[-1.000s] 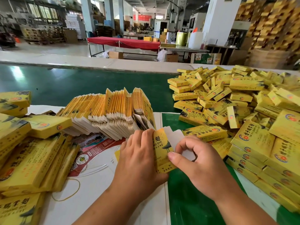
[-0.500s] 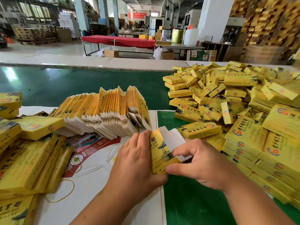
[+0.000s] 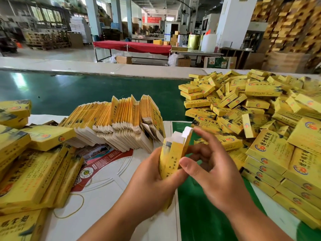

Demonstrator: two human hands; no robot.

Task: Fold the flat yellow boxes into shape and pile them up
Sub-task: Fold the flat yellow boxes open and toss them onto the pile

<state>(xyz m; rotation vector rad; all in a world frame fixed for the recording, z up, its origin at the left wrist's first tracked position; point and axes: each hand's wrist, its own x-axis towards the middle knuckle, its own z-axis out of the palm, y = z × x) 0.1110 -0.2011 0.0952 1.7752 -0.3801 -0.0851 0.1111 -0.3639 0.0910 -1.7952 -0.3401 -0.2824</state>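
A half-opened yellow box [image 3: 172,153] stands upright in front of me, its white top flaps [image 3: 184,134] sticking up. My left hand [image 3: 151,178] grips its lower part from the left. My right hand [image 3: 213,169] touches it from the right, thumb pressed on its side and fingers spread behind it. A row of flat yellow boxes [image 3: 118,122] stands on edge just beyond. A loose heap of folded boxes [image 3: 243,105] lies at the right.
Larger yellow boxes [image 3: 31,173] lie stacked at the left, and a neat stack of folded ones [image 3: 281,171] rises at the near right. White printed sheets [image 3: 104,180] and a rubber band [image 3: 69,213] cover the green table [image 3: 69,94].
The box has been lifted and turned upright, popping from flat into a sleeve shape. My right hand's fingers have spread apart behind it.
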